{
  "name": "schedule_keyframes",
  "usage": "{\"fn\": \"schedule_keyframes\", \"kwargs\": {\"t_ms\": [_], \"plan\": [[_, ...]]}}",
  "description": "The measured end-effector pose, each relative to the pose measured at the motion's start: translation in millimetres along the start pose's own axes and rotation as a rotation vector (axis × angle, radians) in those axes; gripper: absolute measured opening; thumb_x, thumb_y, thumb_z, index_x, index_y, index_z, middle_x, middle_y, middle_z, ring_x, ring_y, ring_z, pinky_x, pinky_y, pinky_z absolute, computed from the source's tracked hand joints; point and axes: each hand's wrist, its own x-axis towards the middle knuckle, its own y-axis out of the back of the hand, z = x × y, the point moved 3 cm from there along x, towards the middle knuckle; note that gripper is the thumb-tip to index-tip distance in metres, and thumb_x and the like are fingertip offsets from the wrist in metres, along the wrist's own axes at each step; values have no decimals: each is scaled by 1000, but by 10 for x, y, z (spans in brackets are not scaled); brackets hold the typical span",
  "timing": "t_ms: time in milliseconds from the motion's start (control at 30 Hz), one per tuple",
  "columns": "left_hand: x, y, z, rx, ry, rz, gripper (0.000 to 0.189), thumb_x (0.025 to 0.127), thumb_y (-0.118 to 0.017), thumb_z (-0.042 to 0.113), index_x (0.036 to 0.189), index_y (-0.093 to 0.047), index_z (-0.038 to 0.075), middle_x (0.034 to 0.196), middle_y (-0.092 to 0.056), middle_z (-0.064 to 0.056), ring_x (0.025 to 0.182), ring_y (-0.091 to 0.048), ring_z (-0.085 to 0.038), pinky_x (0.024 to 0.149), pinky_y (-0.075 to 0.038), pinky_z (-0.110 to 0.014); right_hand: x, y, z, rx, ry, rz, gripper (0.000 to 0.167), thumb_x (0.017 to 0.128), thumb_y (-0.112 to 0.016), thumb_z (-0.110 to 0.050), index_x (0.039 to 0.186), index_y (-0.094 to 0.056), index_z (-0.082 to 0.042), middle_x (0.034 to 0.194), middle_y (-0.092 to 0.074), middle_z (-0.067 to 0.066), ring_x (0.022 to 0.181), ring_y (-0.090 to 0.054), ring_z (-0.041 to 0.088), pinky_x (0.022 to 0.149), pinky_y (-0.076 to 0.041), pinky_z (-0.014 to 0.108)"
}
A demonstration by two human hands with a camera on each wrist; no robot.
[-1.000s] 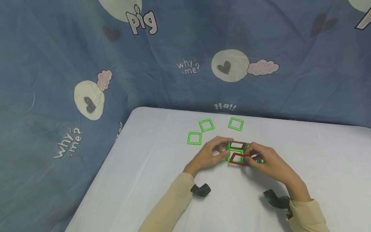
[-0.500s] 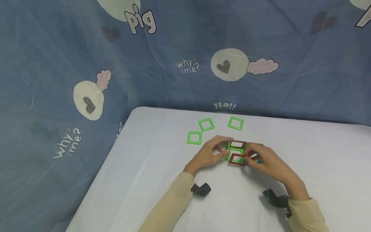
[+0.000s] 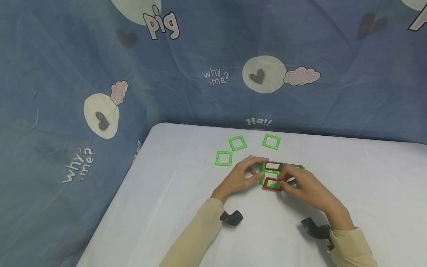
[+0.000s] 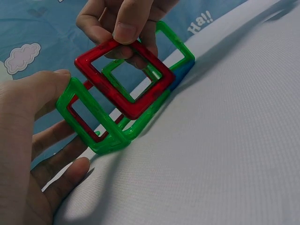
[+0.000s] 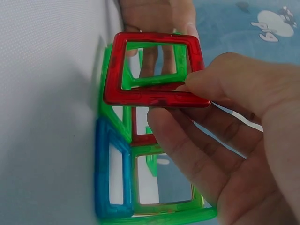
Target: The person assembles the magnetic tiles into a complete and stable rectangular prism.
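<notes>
A red square magnetic tile (image 5: pixel 154 99), an open frame, is pinched between thumb and fingers of my right hand (image 3: pixel 308 187). It is tilted at the near side of a small structure of joined magnetic tiles (image 4: pixel 101 112). Green, red and blue frames make up that structure, with a blue tile (image 5: pixel 102 168) low at its right part. My left hand (image 3: pixel 240 177) holds its left end, the thumb on a green frame and the fingers spread behind and below. In the head view, the right hand hides much of the structure's right half.
Three loose green square tiles lie toward the back of the white table (image 3: pixel 166 178): one at the left (image 3: pixel 217 158), another behind it (image 3: pixel 239 149), a third farther right (image 3: pixel 271 136). A blue printed cloth (image 3: pixel 200 104) hangs behind the table.
My right hand has shifted slightly left with the red tile, which has turned a little and sits closer to the structure's near side. The left hand stays in place.
</notes>
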Motion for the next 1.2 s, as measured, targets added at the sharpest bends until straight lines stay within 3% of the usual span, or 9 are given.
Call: {"fn": "schedule_keyframes", "kwargs": {"t_ms": [733, 967, 1200], "plan": [[0, -12, -26, -4, 13, -3, 43, 93, -61, 15, 134, -50, 7, 128, -55, -13, 114, -55, -27, 88, -53, -35, -1, -48, -17, -28, 38, -15, 20, 85, -67, -3, 93, -54, -16, 92, -64, -3, 87, -68, 13, 74, -56, 19], [-5, -2, -24, -45, 48, -36, 43, 94, -59, 17, 135, -49, 9, 131, -52, -12, 121, -53, -25, 91, -51, -21, 16, -57, -17, -53, 42, -4, 21, 84, -68, 0, 92, -55, -14, 90, -64, -3, 85, -68, 13, 73, -56, 19], [2, -9, -20, -55, 36, -21, 43, 93, -59, 14, 135, -49, 8, 130, -53, -12, 119, -54, -26, 88, -53, -23, 25, -59, -16, -66, 38, 10, 21, 83, -69, 0, 91, -55, -14, 90, -65, -1, 84, -69, 14, 71, -56, 20]]}}
